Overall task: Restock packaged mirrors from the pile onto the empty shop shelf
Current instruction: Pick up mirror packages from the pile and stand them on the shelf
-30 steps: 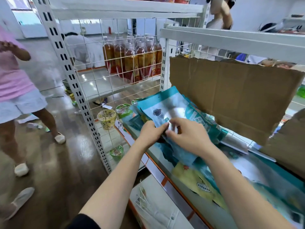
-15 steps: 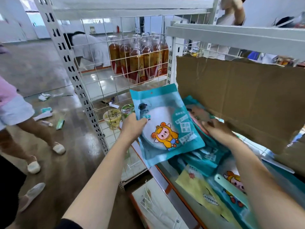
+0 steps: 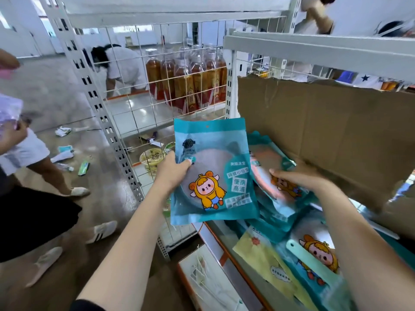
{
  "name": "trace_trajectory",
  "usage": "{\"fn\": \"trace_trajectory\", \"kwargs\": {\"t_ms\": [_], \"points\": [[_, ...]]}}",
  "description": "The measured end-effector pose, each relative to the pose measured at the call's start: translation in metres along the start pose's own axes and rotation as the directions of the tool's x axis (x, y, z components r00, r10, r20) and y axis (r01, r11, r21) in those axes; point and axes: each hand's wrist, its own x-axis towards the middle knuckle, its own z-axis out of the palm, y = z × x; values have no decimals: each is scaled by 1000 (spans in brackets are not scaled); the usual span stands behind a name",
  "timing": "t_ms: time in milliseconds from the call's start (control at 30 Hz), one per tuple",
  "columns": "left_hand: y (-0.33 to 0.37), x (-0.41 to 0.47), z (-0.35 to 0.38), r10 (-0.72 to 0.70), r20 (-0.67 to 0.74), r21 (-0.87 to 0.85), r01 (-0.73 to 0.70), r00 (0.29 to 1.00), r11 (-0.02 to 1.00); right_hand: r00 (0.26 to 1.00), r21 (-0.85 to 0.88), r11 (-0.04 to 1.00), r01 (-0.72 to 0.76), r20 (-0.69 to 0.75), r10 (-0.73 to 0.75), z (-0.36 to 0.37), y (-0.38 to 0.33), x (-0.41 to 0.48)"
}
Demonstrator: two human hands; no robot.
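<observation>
Left hand (image 3: 173,173) now lifted one pack (image 3: 213,173) up off pile (image 3: 276,198), fingers pinched on its edge. Right hand (image 3: 298,176) grips next pack (image 3: 269,173), on pile. Packs split; shelving next.

A single head-worn wide-angle camera is looking forward and down from close range, facing the white metal wire-backed shelf unit (image 3: 143,70) and the glossy brown floor (image 3: 94,212) on its left.

A shop: white metal shelving (image 3: 314,44), rows of bottled drinks (image 3: 190,86), piled packaged mirrors (image 3: 280,209).
</observation>
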Motion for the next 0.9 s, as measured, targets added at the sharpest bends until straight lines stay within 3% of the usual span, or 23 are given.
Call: {"fn": "trace_trajectory", "kwargs": {"t_ms": [67,200,333,500,633,767,900], "points": [[0,-4,-2,-5,-33,-34,4,999,999,992,16,999,-46,118,44,-2,-5,-4],[-6,-10,-13,-54,-30,-216,47,998,975,995,-145,986,-81,-62,73,-15,-5,-11],[-9,-22,-23,-51,-8,-289,47,999,956,997,-108,991,-81,10,82,-29,-5,-26],[-12,-37,-23,48,-74,-90,-55,996,994,997,49,998,-32,65,29,-27,-10,-40],[-20,-45,-29,98,-99,107,-87,990,990,999,309,951,-19,33,9,-24,-12,-46],[-27,-55,-36,55,-113,-117,-68,992,991,1000,418,908,23,-6,-23,-17,-10,-51],[-33,-64,-44,-24,-132,-311,-18,991,950,987,591,793,149,-142,-80,-6,-9,-64]]}}
